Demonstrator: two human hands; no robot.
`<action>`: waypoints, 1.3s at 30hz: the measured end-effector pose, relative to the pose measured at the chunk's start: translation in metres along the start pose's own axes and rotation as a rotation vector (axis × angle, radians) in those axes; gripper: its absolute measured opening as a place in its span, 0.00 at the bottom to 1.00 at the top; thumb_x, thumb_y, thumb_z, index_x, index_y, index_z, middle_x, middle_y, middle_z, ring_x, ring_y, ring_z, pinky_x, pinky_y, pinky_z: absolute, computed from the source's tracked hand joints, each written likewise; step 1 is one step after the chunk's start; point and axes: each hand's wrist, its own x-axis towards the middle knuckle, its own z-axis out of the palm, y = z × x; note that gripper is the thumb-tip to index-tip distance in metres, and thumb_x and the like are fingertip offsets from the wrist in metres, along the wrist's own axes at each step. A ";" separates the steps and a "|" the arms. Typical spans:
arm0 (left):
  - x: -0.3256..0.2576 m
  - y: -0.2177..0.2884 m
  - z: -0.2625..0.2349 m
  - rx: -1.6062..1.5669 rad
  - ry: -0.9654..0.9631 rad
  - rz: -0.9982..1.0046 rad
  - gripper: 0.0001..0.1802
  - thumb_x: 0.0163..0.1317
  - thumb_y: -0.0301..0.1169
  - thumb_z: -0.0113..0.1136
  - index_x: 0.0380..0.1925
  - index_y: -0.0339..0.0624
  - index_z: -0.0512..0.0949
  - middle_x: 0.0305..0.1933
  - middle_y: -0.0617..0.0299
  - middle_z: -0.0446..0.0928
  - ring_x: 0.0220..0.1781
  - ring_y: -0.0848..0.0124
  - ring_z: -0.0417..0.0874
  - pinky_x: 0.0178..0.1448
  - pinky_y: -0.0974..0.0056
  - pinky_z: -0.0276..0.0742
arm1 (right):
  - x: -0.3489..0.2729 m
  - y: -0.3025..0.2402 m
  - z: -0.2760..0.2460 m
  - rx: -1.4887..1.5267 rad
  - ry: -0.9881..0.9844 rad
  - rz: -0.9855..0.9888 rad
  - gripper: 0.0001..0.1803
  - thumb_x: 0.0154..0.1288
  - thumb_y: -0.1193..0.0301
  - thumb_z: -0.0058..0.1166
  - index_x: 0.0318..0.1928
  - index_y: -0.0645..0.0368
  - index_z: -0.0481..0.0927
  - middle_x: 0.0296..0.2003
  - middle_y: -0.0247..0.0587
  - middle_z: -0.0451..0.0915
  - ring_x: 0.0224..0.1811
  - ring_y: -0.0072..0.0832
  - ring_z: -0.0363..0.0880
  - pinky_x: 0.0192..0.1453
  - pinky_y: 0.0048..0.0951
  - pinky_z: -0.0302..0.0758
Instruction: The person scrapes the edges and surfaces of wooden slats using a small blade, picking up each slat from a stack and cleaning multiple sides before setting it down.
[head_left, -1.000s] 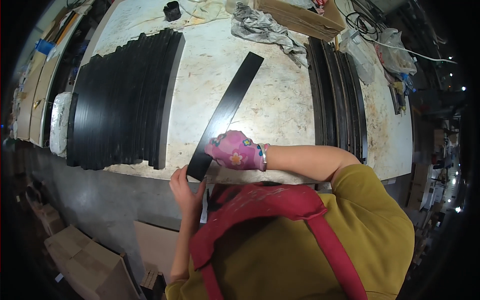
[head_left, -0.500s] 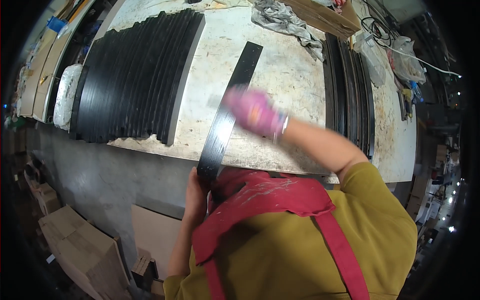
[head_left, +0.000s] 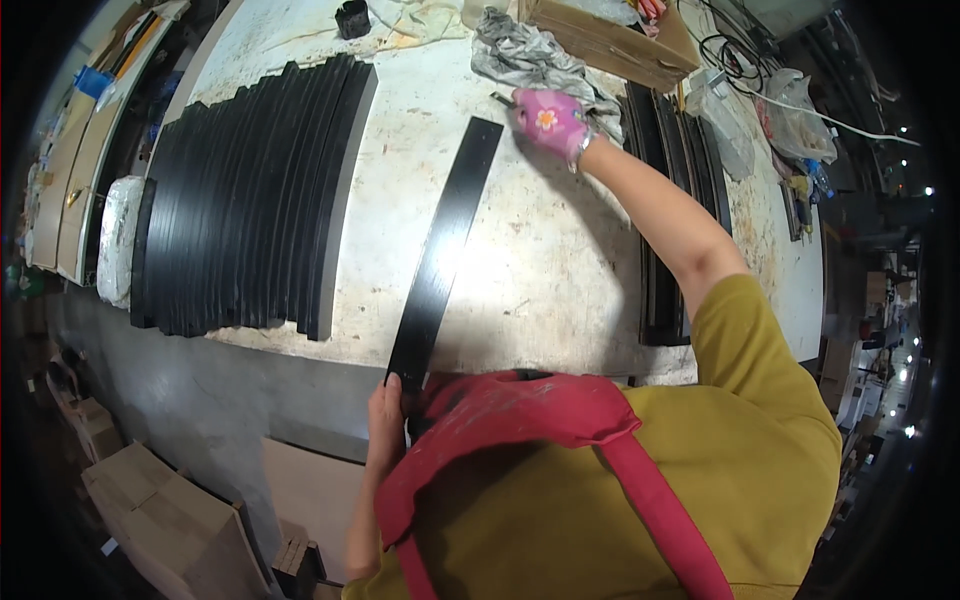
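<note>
A long, flat black strip (head_left: 428, 270) lies at a slant on the worktable, its near end sticking out over the front edge. My bare left hand (head_left: 386, 412) is closed round that near end, thumb on top. Beyond the far end and to its right is my right hand (head_left: 550, 122), in a pink glove with a flower print. It is closed on a small dark tool, whose narrow tip (head_left: 503, 100) pokes out to the left; the rest is hidden by the glove. The tool and the strip are apart.
To the left lies a row of similar black strips (head_left: 240, 200); more dark strips (head_left: 660, 200) lie at right under my forearm. A crumpled grey cloth (head_left: 530, 60), a cardboard box (head_left: 610, 45) and a black cup (head_left: 352, 20) stand along the back of the whitish table (head_left: 570, 280).
My right hand has gone from above the middle of the strip to beyond its far end, on the right. My left hand keeps its hold. The whole view has shifted slightly.
</note>
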 end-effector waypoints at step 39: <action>0.009 -0.003 -0.010 -0.387 0.001 -0.102 0.41 0.66 0.66 0.23 0.46 0.37 0.66 0.42 0.43 0.80 0.39 0.63 0.84 0.41 0.69 0.79 | -0.214 -0.164 0.039 0.350 -0.347 -0.660 0.07 0.55 0.71 0.52 0.36 0.54 0.73 0.22 0.43 0.77 0.23 0.43 0.79 0.28 0.39 0.75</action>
